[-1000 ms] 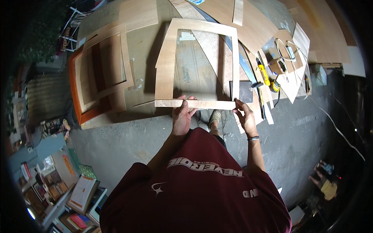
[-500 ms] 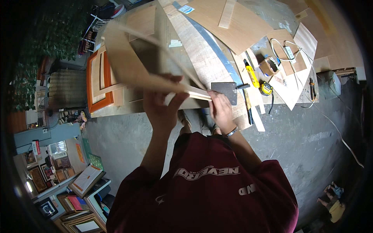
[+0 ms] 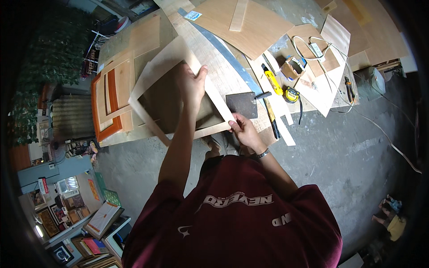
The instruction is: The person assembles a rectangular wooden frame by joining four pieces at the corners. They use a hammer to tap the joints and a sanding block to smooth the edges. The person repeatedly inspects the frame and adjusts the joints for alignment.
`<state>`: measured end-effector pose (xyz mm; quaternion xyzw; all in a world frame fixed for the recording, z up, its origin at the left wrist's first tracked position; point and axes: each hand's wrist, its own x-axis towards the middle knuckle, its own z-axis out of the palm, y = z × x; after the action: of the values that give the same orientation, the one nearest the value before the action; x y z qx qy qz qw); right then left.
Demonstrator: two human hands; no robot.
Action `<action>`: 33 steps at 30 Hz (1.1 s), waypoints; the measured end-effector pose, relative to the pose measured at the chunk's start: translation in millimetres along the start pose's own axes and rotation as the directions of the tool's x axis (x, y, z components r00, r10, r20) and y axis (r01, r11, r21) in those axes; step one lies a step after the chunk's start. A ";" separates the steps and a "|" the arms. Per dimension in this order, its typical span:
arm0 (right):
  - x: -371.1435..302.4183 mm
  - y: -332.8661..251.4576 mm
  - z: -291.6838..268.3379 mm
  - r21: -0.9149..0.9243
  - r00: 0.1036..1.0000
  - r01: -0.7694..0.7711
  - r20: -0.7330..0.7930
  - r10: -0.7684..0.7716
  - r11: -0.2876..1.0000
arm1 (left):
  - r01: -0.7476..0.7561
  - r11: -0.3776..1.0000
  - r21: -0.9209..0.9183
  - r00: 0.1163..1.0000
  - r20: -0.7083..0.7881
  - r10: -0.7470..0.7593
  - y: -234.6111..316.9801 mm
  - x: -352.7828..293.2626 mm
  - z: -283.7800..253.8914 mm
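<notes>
A pale wooden frame (image 3: 215, 99) with a wide rectangular opening is held tilted over the near part of the workbench. My left hand (image 3: 192, 87) reaches across the opening and grips the frame's right-hand strip, thumb on top. At the frame's near right corner, my right hand (image 3: 245, 131) pinches the wood between thumb and fingers. The frame's far and left sides look slightly blurred. Just right of the frame, a dark square plate (image 3: 241, 105) lies on the bench beside a hammer (image 3: 271, 117) with a black head.
A yellow utility knife (image 3: 272, 82), tape measure (image 3: 291, 94), small cardboard box (image 3: 292, 69), white power strip (image 3: 316, 50) with cord and pliers (image 3: 349, 89) lie to the right. Plywood sheets (image 3: 246, 31) cover the far side. An orange-brown framed panel (image 3: 102, 120) sits left. Another person (image 3: 393, 221) is lower right.
The wooden frame has turned from nearly edge-on to showing its open face. My left hand has moved up along its strip; my right hand has shifted slightly down at the corner.
</notes>
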<state>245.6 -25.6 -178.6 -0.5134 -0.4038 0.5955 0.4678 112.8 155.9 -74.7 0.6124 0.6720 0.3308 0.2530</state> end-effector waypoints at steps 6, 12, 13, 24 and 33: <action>-4.0 53.7 -1.1 -0.049 0.990 -0.050 0.129 0.056 0.998 | -0.253 0.944 -0.211 0.961 0.061 0.271 -13.1 -17.7 58.7; 17.9 29.6 -17.4 -0.537 0.997 -0.017 -0.074 -0.027 0.843 | -0.250 0.968 0.026 0.949 0.207 0.239 -13.1 7.3 101.0; 21.7 30.8 -28.6 -0.700 0.986 -0.050 -0.148 -0.077 0.712 | -0.233 0.971 0.046 0.946 0.242 0.215 -20.0 15.7 107.8; 32.9 65.3 -60.9 -0.847 0.933 -0.163 -0.299 -0.199 0.506 | -0.109 0.974 0.198 0.926 0.376 0.027 -88.9 51.8 149.9; 35.7 81.1 -13.9 -0.763 0.974 -0.031 -0.167 -0.151 0.645 | -0.151 0.961 0.233 0.961 0.264 0.087 -102.7 56.4 173.4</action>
<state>246.5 -10.1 -266.9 -0.7096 -0.5801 0.2956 0.2693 167.8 231.9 -261.8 0.7160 0.6324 0.1780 0.2359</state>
